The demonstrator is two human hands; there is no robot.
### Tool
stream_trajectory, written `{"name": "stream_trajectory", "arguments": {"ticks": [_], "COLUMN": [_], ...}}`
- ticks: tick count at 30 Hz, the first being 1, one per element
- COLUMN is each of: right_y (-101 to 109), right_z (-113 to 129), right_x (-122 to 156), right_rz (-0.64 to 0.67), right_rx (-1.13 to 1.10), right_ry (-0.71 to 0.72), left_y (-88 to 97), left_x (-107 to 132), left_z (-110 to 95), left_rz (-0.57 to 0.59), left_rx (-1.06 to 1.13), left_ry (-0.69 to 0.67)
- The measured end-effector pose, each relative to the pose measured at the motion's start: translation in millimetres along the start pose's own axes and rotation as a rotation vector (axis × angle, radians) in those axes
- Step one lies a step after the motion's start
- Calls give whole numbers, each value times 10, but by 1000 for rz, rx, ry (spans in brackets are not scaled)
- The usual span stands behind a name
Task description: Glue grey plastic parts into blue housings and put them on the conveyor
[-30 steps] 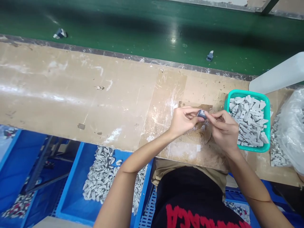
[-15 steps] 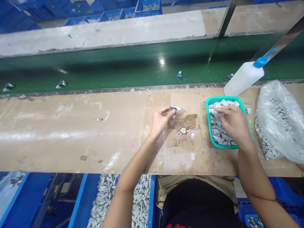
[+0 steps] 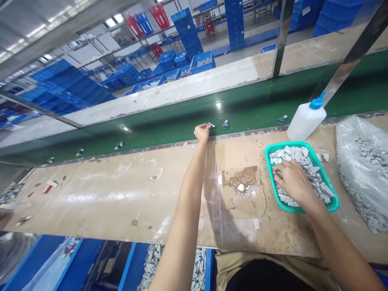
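My left hand [image 3: 202, 132] reaches out over the near edge of the green belt [image 3: 169, 135], fingers pinched on a small white and blue-grey piece [image 3: 211, 125]. Just right of it, a similar blue-grey and white piece [image 3: 225, 124] lies on the belt. My right hand [image 3: 292, 180] is down in a turquoise plastic basket [image 3: 269, 178] full of flat grey-white pieces [image 3: 321, 188]. Its fingers are curled among them, and whatever is between the fingertips is hidden. Between the arms, a pale round blob [image 3: 241, 187] sits in a wet brown patch on the worktop.
A white squeeze bottle [image 3: 306, 121] with a blue nozzle stands behind the basket. To the right lies a clear plastic bag [image 3: 360, 161] of small pieces. More pieces lie along the belt. A metal post [image 3: 283, 38] rises beyond it, and a blue crate [image 3: 209, 268] stands below the worktop.
My left hand has moved forward from above the worktop to the belt, still pinching the small piece. My right hand stays in the basket, lower among the pieces. The view has tilted up.
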State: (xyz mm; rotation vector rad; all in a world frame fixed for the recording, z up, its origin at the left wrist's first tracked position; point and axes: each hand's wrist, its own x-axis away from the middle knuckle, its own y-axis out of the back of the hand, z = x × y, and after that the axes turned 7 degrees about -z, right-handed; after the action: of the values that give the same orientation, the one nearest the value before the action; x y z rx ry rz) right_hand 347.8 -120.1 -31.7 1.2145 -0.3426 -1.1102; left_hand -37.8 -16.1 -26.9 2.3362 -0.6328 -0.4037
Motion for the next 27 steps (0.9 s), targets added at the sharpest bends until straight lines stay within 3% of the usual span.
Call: {"name": "stream_trajectory", "arguments": {"ticks": [3,6,11,15,20,23,27], "right_y": [29,109,243,325,438,467,418], "right_z": [-14,5,58,56,76,133,236], "right_x": [-6,-48,-142,-187,-205,-202,-191], "right_rz": [-26,-63,-158,-37,54,73,61], "right_rx": [-114,-347,-992,-1330,-1434,-1398,-1344], "right_ry": [-43,-206,-524,-695,-703,-641,-663], "left_y": [-86,-188,-421,-463,-227,1,372], "left_x": [24,142,399,443,438,618,1073], "left_z": [-49,-146,-312,-304,-178,-89,17], "left_rz": [-66,-121,-36,2,65,130,405], "left_rx": [-85,-143,-128,-60,174,328,760], "left_ry": [11,-10,-130,-122,-57,-30,134]}}
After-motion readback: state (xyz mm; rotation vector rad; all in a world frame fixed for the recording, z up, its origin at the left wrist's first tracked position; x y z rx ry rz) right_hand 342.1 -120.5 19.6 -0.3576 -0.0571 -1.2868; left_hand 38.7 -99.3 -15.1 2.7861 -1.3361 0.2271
